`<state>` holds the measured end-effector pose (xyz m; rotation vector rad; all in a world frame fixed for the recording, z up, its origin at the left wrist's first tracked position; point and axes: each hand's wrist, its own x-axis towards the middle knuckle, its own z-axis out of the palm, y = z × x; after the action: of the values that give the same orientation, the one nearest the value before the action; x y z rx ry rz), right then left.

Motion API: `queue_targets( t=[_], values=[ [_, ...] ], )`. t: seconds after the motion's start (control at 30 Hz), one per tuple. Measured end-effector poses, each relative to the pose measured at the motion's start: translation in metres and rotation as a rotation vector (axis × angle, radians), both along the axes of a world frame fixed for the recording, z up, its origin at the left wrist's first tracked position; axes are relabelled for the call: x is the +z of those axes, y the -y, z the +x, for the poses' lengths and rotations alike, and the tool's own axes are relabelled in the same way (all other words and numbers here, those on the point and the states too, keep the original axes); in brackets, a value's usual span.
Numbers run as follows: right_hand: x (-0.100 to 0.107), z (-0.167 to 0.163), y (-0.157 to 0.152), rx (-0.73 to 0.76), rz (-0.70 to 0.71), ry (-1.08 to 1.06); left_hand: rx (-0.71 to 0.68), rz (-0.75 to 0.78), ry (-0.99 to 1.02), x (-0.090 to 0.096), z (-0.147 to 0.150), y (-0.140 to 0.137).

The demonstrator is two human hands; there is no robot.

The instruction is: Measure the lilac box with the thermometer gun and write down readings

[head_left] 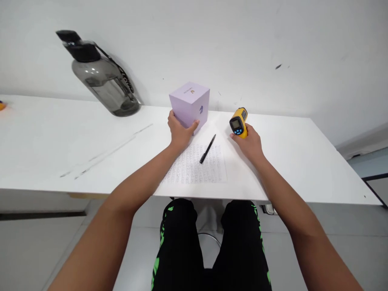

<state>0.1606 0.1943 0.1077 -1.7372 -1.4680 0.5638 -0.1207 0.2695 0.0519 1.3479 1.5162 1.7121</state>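
My left hand (181, 131) is wrapped round the lower near part of a pale purple box (184, 110), thumb on its right face and fingers at its left. The box is upright near the wall, with a small gold mark on top and a dark print on its side. My right hand (251, 142) grips a yellow and black infrared thermometer (239, 122) by its handle; its small screen and blue buttons face me. Between the hands, a black pen (207, 148) lies slantwise on a sheet of paper (198, 169) covered in handwriting. My left forearm hides the sheet's left side.
A large grey water bottle (103, 81) with a black lid, partly filled, stands at the back left against the wall. An orange object (1, 106) shows at the far left edge. The white table (303, 161) ends in front of my knees.
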Motion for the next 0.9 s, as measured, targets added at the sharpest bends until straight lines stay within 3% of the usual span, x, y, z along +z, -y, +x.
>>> queue_targets(
  t=[0.27, 0.47, 0.6, 0.8, 0.9],
  values=[
    [-0.005, 0.015, -0.008, 0.000, -0.114, 0.022, -0.081, -0.001, 0.061, 0.002, -0.001, -0.005],
    [0.003, -0.006, 0.001, 0.004, -0.130, 0.540, -0.094, -0.003, 0.081, 0.003, -0.001, -0.003],
    [0.000, -0.008, -0.001, 0.014, -0.154, 0.667, -0.101, 0.011, 0.101, 0.001, 0.000, -0.005],
    [-0.012, 0.002, -0.006, -0.022, 0.067, 0.763, -0.122, 0.015, 0.094, -0.005, -0.002, -0.009],
    [-0.019, -0.009, -0.005, 0.131, 0.247, 0.870, -0.137, 0.022, 0.098, -0.008, -0.004, -0.010]
  ],
)
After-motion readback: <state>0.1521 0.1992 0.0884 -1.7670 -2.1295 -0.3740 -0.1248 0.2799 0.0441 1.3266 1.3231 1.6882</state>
